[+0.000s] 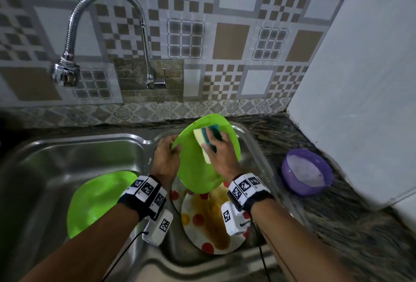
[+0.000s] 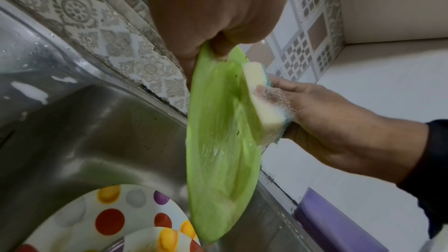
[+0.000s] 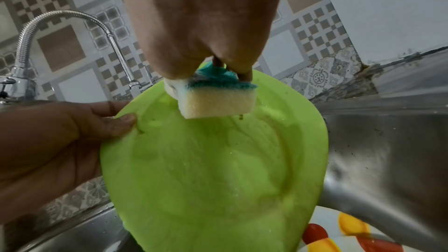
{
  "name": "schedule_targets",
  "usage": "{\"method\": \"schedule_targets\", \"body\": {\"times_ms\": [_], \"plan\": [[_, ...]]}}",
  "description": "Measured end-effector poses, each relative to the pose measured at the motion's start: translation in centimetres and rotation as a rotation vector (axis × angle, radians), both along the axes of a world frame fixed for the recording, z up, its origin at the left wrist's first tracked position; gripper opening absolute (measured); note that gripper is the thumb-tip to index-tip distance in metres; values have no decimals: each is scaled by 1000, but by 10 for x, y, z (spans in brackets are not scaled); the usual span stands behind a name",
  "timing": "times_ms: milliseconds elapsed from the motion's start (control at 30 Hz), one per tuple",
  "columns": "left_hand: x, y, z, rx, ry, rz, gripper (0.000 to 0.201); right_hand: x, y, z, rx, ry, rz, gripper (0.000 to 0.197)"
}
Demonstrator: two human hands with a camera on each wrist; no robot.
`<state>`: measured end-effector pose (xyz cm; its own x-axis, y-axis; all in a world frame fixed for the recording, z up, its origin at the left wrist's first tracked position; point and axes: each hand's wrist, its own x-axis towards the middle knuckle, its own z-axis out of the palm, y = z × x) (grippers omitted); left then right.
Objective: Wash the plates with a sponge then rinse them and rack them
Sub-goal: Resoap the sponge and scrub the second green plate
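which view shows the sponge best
Right wrist: the sponge sits close and unblurred, its yellow foam and green scrub layer plain on the green plate. Left wrist shows it edge-on and soapy; head shows it small under the right hand.

Spotted plate (image 1: 209,221) partly hidden under green plate (image 1: 202,164); purple bowl (image 1: 306,172) blurred, contents perhaps soapy.

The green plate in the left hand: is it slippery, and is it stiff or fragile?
Probably slippery: the green plate is filmed with suds, and the left hand pinches only its rim. It looks like thin plastic, so likely light and hard to break. It keeps its shape under the sponge, so fairly stiff.
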<state>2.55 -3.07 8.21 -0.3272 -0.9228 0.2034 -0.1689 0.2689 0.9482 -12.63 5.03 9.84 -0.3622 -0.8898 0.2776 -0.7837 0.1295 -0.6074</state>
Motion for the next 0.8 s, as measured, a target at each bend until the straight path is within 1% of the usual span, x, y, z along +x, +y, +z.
{"method": "schedule_targets", "body": {"times_ms": [100, 133, 200, 267, 367, 433, 567, 633, 700, 800], "plan": [[3, 2, -1, -14, 61, -62, 22, 1, -2, -2, -7, -9, 9, 47], [4, 1, -3, -18, 54, -92, 21, 1, -4, -3, -5, -11, 8, 47], [5, -2, -4, -57, -24, -86, 23, 2, -5, -3, 0, -7, 3, 47], [7, -3, 0, -69, -20, -91, 35, 1, -6, -4, -7, -4, 2, 47], [11, -3, 7, -52, 57, -221, 60, 1, -5, -3, -13, 8, 8, 46], [12, -5, 8, -78, 67, -254, 66, 2, -5, -2, -29, 25, 9, 45], [11, -1, 14, -116, 55, -231, 75, 8, -5, -2, -51, 73, 18, 45], [10, 0, 13, -100, 77, -238, 75, 11, -6, -2, -46, 95, 17, 46], [10, 1, 14, -81, 96, -217, 70, 9, -8, 0, -49, 108, -17, 47], [12, 5, 21, -26, 150, -163, 60, -4, -12, 0, -52, 94, -148, 49]]}}
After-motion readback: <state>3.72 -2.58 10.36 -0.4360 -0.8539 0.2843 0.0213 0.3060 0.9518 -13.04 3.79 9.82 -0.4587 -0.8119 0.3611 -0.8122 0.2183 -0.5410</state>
